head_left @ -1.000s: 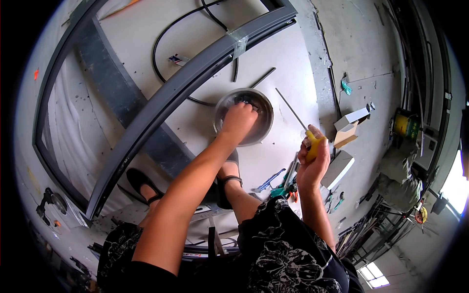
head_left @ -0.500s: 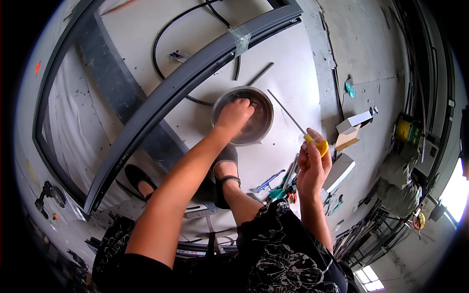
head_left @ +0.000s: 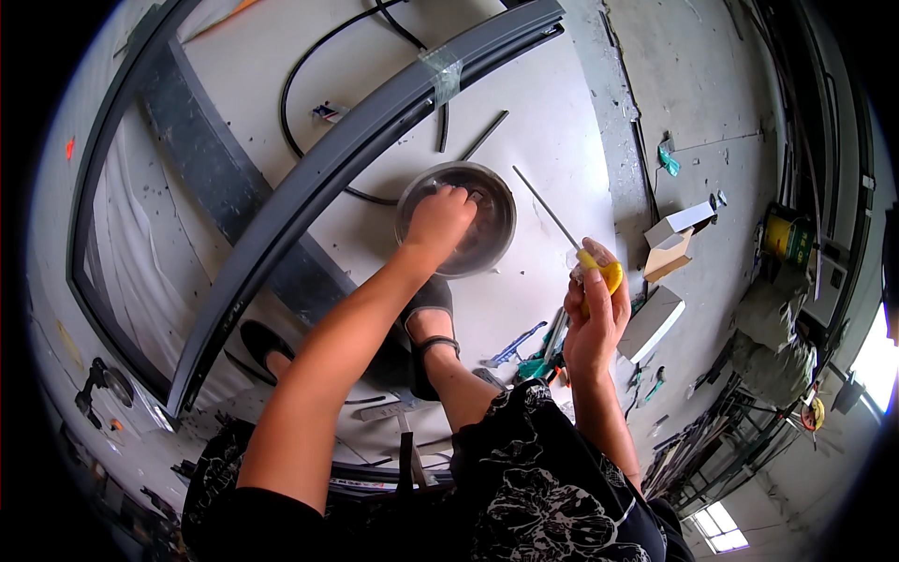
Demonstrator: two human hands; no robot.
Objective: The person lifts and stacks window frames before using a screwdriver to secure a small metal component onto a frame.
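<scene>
My left hand point(head_left: 440, 223) reaches into a round metal bowl point(head_left: 507, 236), its fingers curled together near the bottom. What they pinch, if anything, is hidden. Small bits lie in the bowl, too dim to name. Off to the right, my right hand point(head_left: 593, 323) is wrapped around the yellow handle of a long-shafted screwdriver point(head_left: 588, 258). The thin shaft points up and left, away from me, its tip to the right of the bowl. Something clear and crinkled shows beside the handle at my fingers.
A grey frame point(head_left: 323, 169) with clear tape crosses the white work surface point(head_left: 552, 103) beyond the bowl. Black rubber strip point(head_left: 284, 98) coils behind it. Several hand tools point(head_left: 534, 351) lie near my foot. An open carton point(head_left: 670, 248) and a white box point(head_left: 653, 323) sit at right.
The view has shifted slightly, so the bowl and frame appear a little further left. My left hand stays curled inside the bowl; my right hand keeps hold of the screwdriver.
</scene>
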